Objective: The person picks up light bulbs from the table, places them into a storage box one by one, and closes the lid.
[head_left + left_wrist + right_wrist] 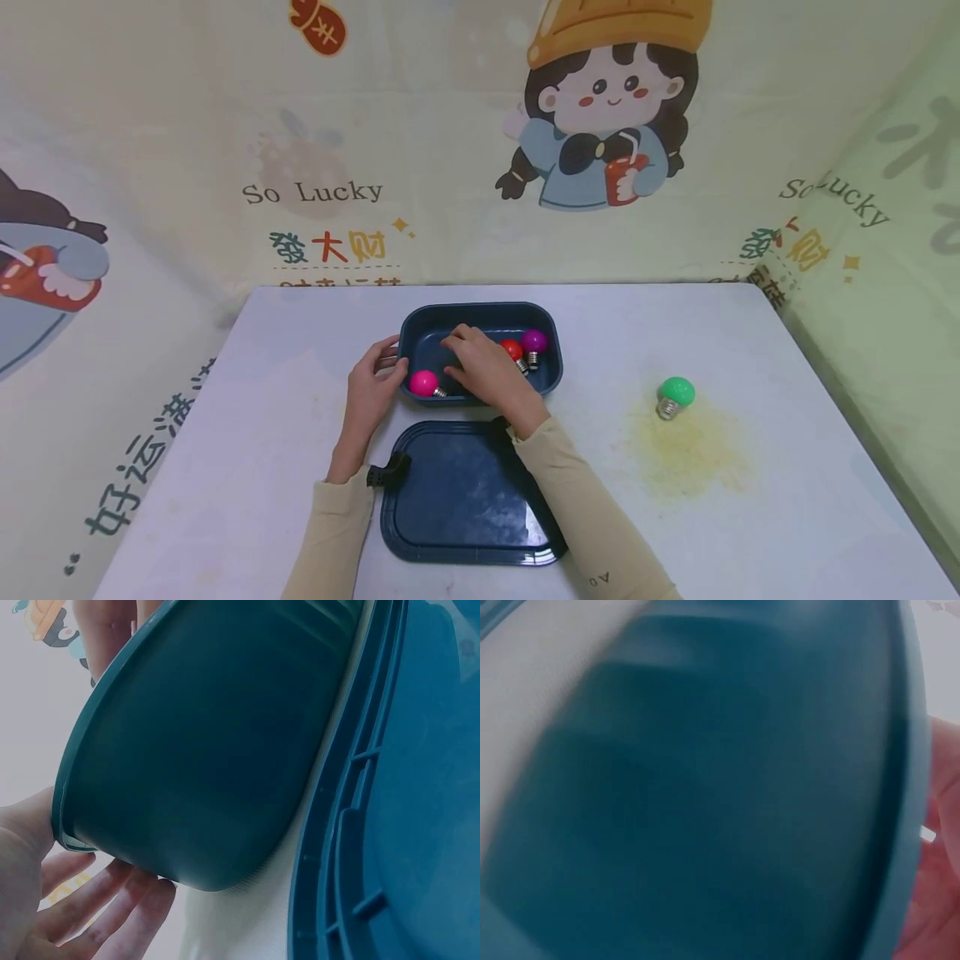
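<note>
A dark blue plastic box (480,310) stands toward the back of the table. My left hand (372,383) grips its left end, thumb at the rim and fingers against the outer wall; the left wrist view shows those fingers (127,900) below the rim. My right hand (483,362) reaches over the front wall into the box, thumb and fingers apart, with nothing visible between them. In the box lie a pink bulb (423,383) at the front left, a red bulb (512,350) partly behind the right hand, and a purple bulb (534,342) at the right.
A dark blue lid (465,492) lies flat in front of the box, under the forearms. A green bulb (677,392) rests on the white table (750,350) at the right, near a yellowish stain. A printed cloth (442,167) hangs behind the table.
</note>
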{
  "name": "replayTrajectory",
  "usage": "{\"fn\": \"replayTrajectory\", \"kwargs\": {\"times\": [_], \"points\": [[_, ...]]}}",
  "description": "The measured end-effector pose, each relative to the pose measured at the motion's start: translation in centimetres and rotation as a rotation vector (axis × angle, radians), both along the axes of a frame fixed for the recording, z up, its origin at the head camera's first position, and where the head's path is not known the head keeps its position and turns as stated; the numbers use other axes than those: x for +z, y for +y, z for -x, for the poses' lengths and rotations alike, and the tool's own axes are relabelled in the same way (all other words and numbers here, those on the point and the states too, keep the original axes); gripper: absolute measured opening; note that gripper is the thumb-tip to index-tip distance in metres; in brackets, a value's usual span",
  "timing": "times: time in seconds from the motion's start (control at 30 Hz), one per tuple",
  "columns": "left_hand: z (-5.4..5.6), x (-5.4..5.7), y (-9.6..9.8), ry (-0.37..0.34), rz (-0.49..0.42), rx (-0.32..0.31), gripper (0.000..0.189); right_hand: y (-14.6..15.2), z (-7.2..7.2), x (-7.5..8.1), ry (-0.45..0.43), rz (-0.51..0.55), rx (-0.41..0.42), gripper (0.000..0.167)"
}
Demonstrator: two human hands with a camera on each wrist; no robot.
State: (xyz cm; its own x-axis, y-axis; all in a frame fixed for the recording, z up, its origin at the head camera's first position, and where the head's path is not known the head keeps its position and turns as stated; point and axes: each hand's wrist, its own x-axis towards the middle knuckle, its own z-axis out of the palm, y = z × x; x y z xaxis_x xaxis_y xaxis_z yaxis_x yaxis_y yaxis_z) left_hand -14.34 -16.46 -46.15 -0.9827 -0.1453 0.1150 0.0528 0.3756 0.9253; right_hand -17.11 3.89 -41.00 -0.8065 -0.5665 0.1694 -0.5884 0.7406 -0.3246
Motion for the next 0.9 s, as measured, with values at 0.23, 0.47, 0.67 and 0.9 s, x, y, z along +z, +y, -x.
{"fn": "replayTrajectory", "kwargs": {"times": [0.23,0.47,0.67,0.9], "points": [[0.0,-0.1,0.0,0.011,0.014,0.005,0.042,0.6,-0.3,0.4,-0.007,0.032,-0.013,0.043],[0.0,-0.1,0.2,0.010,0.016,0.013,0.043,1.6,-0.8,0.8,0.020,0.056,-0.019,0.042],[0.0,-0.3,0.2,0.019,0.030,0.015,0.043,2.4,-1.0,1.1,0.035,0.042,-0.050,0.042],[0.0,-0.2,0.2,0.016,0.037,0.016,0.043,3.3,-1.2,1.1,0.044,0.036,-0.067,0.042]]}}
